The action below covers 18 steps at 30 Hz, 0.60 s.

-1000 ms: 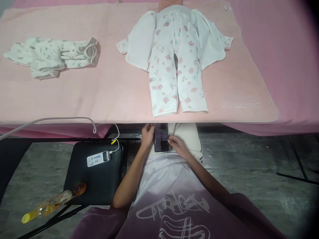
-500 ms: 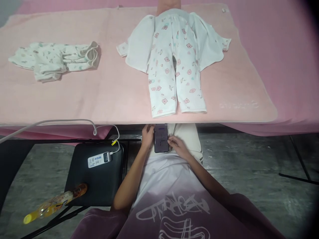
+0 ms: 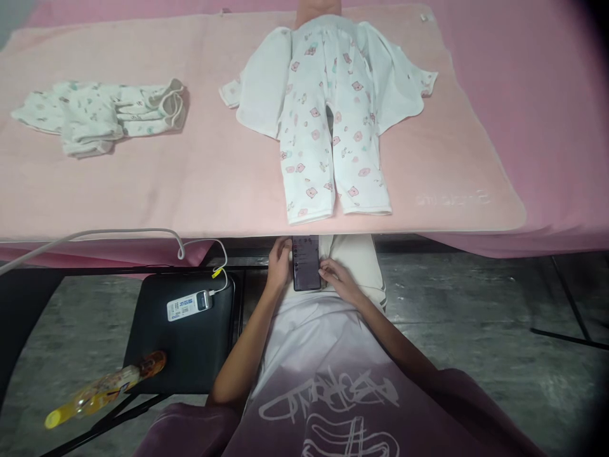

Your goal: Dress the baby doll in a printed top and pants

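A dark smartphone (image 3: 307, 270) with a lit screen rests over my lap, just below the table's near edge. My left hand (image 3: 280, 263) grips it along the left side, its fingertips near the upper edge. Against the right side, my right hand (image 3: 337, 277) has its curled fingers pressed to the phone's edge. On the table above lie baby trousers (image 3: 311, 127) with a pink pig print, flat on top of a white baby top (image 3: 264, 89) with sleeves spread outward. Another small printed garment (image 3: 90, 117) lies folded at the left.
A pink mat (image 3: 209, 184) covers the table. To my left, a black stool (image 3: 185, 355) carries a white power bank (image 3: 189, 306) with a cable plugged in and a drink bottle (image 3: 102, 390) with a yellow cap. A skin-coloured form (image 3: 318, 9) shows at the trousers' waist.
The phone screen now displays a list instead of its earlier dark page. Both hands keep nearly the same places, and the view has shifted slightly.
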Each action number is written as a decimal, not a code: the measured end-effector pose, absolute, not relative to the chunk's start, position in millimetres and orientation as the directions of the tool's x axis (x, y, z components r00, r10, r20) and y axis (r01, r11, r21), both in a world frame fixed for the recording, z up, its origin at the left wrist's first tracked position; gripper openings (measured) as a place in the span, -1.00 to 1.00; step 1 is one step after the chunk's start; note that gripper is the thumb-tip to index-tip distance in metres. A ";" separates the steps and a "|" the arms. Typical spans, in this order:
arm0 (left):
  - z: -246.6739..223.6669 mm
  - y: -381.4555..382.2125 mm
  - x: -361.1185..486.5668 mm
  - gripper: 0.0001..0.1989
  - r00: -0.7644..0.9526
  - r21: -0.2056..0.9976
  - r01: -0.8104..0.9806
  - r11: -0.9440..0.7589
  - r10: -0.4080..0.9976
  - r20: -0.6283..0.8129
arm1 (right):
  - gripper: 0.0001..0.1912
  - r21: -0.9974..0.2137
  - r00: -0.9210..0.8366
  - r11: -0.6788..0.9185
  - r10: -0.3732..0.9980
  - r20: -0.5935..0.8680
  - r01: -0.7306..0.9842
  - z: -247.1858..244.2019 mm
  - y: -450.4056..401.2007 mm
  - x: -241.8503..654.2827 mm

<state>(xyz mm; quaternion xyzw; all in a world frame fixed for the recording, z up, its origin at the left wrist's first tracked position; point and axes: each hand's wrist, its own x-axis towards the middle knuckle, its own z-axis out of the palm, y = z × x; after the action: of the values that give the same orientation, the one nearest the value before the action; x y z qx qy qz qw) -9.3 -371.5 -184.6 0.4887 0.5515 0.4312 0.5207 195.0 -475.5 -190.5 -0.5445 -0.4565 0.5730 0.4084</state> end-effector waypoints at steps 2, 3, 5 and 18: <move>-179.9 -380.9 -13.5 -0.48 0.028 0.986 0.065 0.151 0.988 -0.153 | -0.62 -0.973 -0.088 -0.231 0.969 -0.232 0.022 -191.8 -476.8 194.4; -177.5 -385.9 -15.9 -0.46 0.040 0.987 0.063 0.149 0.988 -0.152 | -0.62 -0.976 -0.096 -0.219 0.971 -0.220 0.019 -192.5 -477.4 194.1; -173.2 -396.0 -20.9 -0.45 0.072 0.987 0.078 0.141 0.987 -0.146 | -0.62 -0.980 -0.110 -0.197 0.974 -0.197 0.013 -193.4 -478.4 193.5; -170.0 -430.4 -34.9 -0.47 0.117 0.983 0.140 0.122 0.983 -0.139 | -0.68 -0.984 -0.125 -0.174 0.976 -0.179 0.050 -189.7 -477.9 195.7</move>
<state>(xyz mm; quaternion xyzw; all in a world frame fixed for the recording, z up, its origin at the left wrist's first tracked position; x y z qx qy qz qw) -34.9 -430.4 -170.0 0.5288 0.5313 0.3992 0.5279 195.7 -477.9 -189.7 -0.5186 -0.4944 0.5639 0.4107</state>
